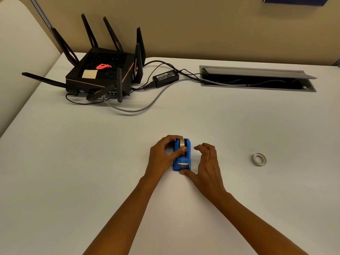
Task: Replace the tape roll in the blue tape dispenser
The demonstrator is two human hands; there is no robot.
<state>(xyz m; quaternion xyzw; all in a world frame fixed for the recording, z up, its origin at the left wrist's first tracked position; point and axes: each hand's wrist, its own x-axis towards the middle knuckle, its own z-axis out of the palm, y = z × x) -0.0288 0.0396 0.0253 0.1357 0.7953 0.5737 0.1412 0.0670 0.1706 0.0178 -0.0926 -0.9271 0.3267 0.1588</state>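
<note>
The blue tape dispenser (181, 159) stands on the white table (92, 162) in the middle of the view, its metal cutter facing me. A tape roll (182, 142) sits in its top. My left hand (163, 155) wraps the dispenser's left side, with the fingers over the roll and the thumb pressed on it. My right hand (206, 162) is beside the dispenser on the right, fingers curled and apart, the thumb touching the dispenser's near bottom corner. A second, thin whitish tape roll (259, 159) lies flat on the table far to the right.
A black router (103, 74) with several antennas sits at the back left, with a power brick (165, 77) and cables running to an open grey cable hatch (257, 79) in the table at the back right. A beige wall stands behind.
</note>
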